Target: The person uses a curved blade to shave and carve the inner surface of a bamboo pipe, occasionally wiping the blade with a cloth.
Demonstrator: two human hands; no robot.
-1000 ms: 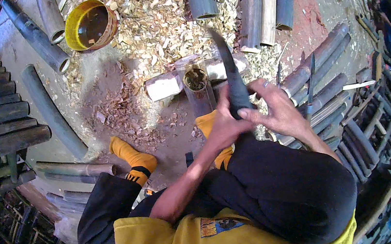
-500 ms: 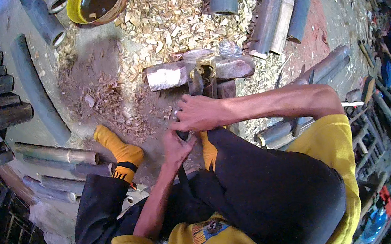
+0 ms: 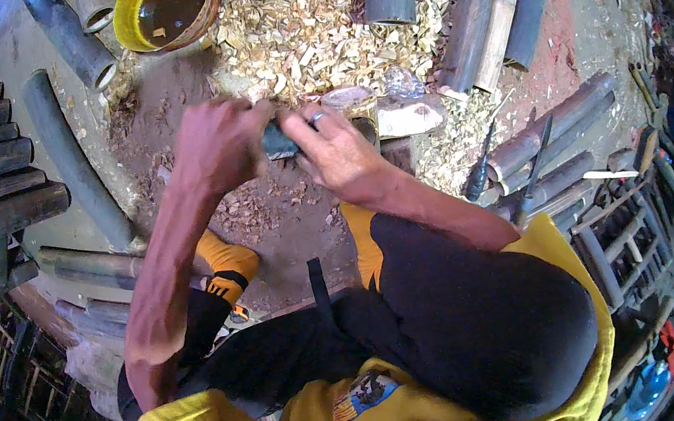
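My left hand and my right hand, which wears a ring, are both closed on a short dark piece, probably a blade or its handle; most of it is hidden by my fingers. Just beyond my right hand stands a short upright bamboo section with a pale flat block beside it. Both hands hover over bare earth strewn with chips, above my knees and orange-yellow socks.
A yellow bucket of dark water stands at the top left. A heap of wood chips lies beyond my hands. Long bamboo poles lie left, split bamboo lengths at the top right. Hand tools rest on poles at right.
My hands have moved forward and up from near my knees, and both now close on the dark piece. A second ago my right hand held a long dark curved blade over the upright bamboo section.
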